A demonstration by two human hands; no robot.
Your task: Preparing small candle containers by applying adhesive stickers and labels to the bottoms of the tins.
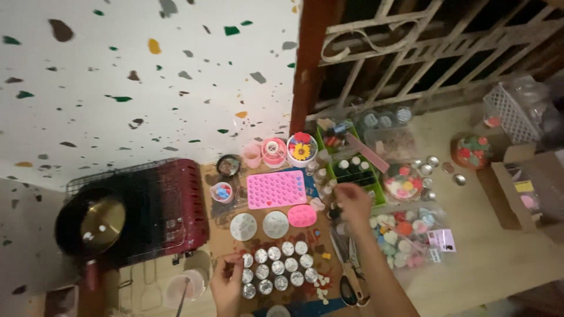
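Left hand (226,285): we log it low at the near edge of the work surface, fingers curled against the leftmost of the small silver tins (276,269), which stand in close rows; whether it grips one we cannot tell. Right hand (354,202): reached further out, fingers bunched together over the small bottles (325,182) beside the green tray (358,173); what it pinches, if anything, is too small for us to tell.

Around the tins we list:
- pink mould sheet (277,189), flat, just beyond the tins
- two grey round moulds (259,225) and a pink oval mould (302,215), between the sheet and the tins
- white tub of flower shapes (301,148) and pink cups (264,152), at the far edge against the speckled wall (117,70)
- scissors (351,282), right of the tins, under the right forearm
- clear bags of coloured pieces (405,235), further right

Left of the tins we note a red stove (170,205) carrying a dark pan (94,226).
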